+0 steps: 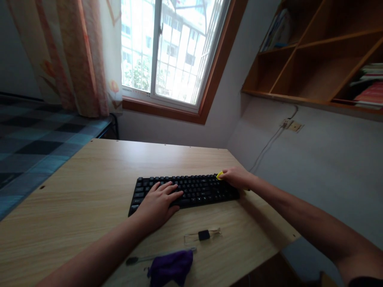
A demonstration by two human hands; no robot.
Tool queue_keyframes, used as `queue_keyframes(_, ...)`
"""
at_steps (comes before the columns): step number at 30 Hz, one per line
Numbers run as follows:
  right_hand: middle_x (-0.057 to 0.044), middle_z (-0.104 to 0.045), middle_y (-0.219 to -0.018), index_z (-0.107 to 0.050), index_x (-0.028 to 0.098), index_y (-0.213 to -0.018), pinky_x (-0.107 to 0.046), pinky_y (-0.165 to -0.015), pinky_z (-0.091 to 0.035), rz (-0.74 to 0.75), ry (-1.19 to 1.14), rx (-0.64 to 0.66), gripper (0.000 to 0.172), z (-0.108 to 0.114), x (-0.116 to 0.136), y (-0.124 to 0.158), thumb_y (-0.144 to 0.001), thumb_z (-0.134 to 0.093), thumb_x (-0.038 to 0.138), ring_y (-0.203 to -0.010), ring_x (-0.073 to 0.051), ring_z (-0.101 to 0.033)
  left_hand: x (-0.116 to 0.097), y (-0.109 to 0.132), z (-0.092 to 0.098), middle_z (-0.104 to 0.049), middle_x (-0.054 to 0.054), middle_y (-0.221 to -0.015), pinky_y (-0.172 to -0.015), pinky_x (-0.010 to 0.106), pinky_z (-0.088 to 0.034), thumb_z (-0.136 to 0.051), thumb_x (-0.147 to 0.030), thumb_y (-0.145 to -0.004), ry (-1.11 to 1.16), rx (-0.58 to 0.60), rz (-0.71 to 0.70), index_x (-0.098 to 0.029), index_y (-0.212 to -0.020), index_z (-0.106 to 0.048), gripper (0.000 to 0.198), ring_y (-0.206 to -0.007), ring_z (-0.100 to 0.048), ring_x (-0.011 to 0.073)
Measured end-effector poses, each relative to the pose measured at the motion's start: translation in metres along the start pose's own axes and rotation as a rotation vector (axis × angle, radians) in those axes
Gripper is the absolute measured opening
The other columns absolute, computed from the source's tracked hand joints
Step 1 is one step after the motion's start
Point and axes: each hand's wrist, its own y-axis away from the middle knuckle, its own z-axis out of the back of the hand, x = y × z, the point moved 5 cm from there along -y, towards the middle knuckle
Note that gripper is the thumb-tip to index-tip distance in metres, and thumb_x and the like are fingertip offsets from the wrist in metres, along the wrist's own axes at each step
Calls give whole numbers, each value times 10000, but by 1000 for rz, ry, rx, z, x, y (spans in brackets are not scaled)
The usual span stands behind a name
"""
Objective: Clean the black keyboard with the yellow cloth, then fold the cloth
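A black keyboard (191, 189) lies on the light wooden desk (89, 187). My left hand (158, 203) rests flat on the keyboard's left part, fingers stretched over the keys. My right hand (237, 177) is at the keyboard's far right corner, its fingers closed round a small yellow object (220, 175) that touches the top row of keys.
Near the desk's front edge lie a purple cloth (172, 268), a thin dark-tipped tool (155, 257) and a small clear item with a black block (204, 235). A bed with a checked cover (32, 147) stands on the left. A window, a curtain and wall shelves are behind.
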Motion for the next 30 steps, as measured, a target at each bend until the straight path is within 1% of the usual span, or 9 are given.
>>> queue_keyframes(4,-40,-727,-949,-757,285,-1081,-258,-610,-337,136,202,64,320,5,6,-4,-947,-501,148,-720,-167,-639,-2,-1,0,-592,65,-1472,-1177,621,-290,-671,-395,-904,-22,22,11,-331,-1351,-658,451,-1414,-470,359)
queue_keyframes(7,-34,-718,-915,-749,283,-1078,-260,-572,-284,221,276,82,315,11,13,-2,-933,-518,127,-671,-156,-613,-3,-1,0,-585,61,-1480,-1181,622,-284,-671,-395,-907,-18,28,12,-337,-1357,-652,454,-1419,-465,356)
queue_keyframes(12,-21,-706,-887,-757,314,-1061,-261,-562,-265,347,246,124,328,13,28,13,-915,-549,107,-636,-135,-567,-1,-1,-2,-576,66,-1489,-1184,631,-274,-667,-380,-909,-4,32,20,-330,-1365,-647,459,-1424,-458,358)
queue_keyframes(16,-35,-703,-874,-765,275,-1019,-274,-556,-285,356,222,141,285,7,40,29,-892,-568,112,-636,-141,-569,-1,-1,-3,-577,63,-1487,-1183,633,-269,-654,-383,-916,-4,25,12,-336,-1365,-647,451,-1423,-458,358)
queue_keyframes(19,-52,-706,-868,-770,245,-1006,-268,-580,-321,303,206,150,262,6,41,39,-891,-566,127,-633,-141,-577,0,-1,-2,-589,60,-1475,-1181,624,-278,-651,-391,-915,3,7,7,-339,-1355,-654,444,-1413,-470,358)
queue_keyframes(21,-56,-713,-892,-776,255,-1022,-261,-615,-356,223,175,130,266,10,37,42,-914,-553,157,-667,-148,-603,0,0,-2,-598,62,-1465,-1176,620,-288,-650,-397,-913,6,-1,4,-337,-1351,-658,442,-1408,-475,358)
queue_keyframes(26,-73,-730,-1031,-740,266,-1183,-259,-682,-408,-163,57,-121,313,21,24,36,-995,-491,270,-805,-180,-671,2,2,-2,-597,68,-1465,-1175,640,-285,-650,-393,-909,19,-22,-14,-329,-1345,-660,441,-1406,-480,368)
queue_keyframes(28,-70,-731,-1061,-736,263,-1189,-263,-699,-423,-264,8,-174,313,13,27,30,-1000,-490,306,-840,-191,-682,2,2,-2,-595,65,-1468,-1175,643,-287,-654,-387,-906,14,-20,-12,-329,-1347,-658,444,-1407,-479,367)
queue_keyframes(30,-56,-733,-1100,-737,269,-1178,-267,-732,-443,-301,-70,-194,300,0,34,23,-989,-507,303,-884,-197,-690,1,2,-1,-591,64,-1472,-1174,645,-292,-663,-384,-902,-4,-3,-4,-328,-1354,-652,456,-1411,-474,364)
